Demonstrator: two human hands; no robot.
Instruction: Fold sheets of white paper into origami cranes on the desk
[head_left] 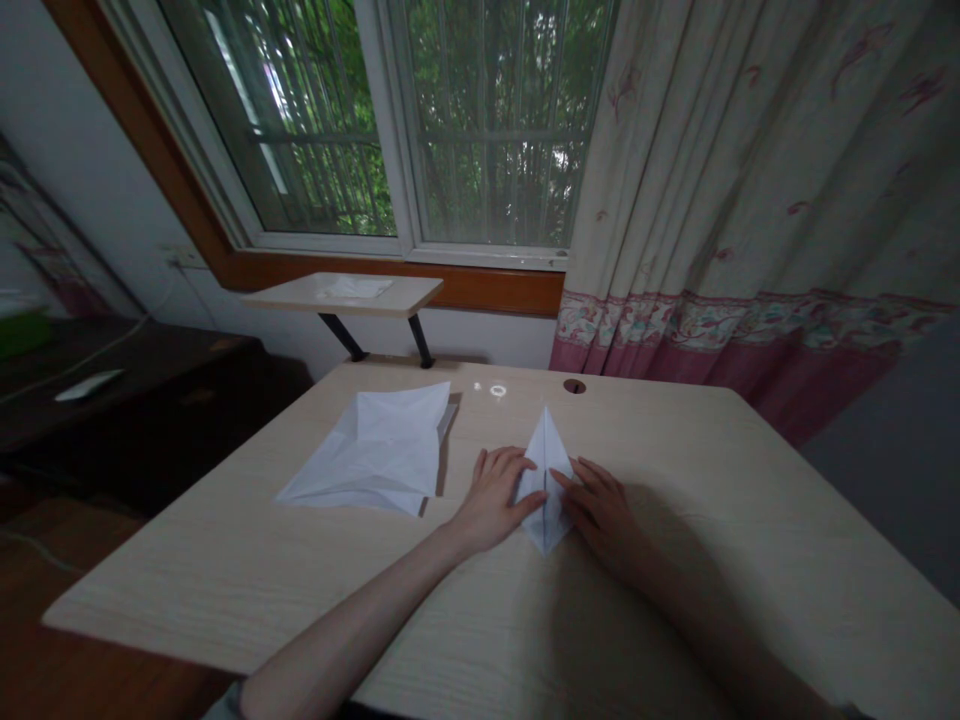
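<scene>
A white sheet of paper folded into a narrow kite shape (546,440) lies on the desk, its long point facing the window and a crease running down its middle. At its left edge is my left hand (495,498), with the thumb over the lower part of the paper and the fingers along the side. My right hand (600,505) grips the right edge, one fingertip resting near the centre crease. Some fingertips are hidden at the paper's sides. To the left, several creased white sheets (375,450) lie loosely stacked, apart from my hands.
The pale wooden desk (480,620) has a round cable hole (574,386) near its back edge. A raised shelf (412,294) at the back left bears some white paper (354,288). Behind are a barred window and a long curtain (675,200). A dark cabinet (187,400) stands left.
</scene>
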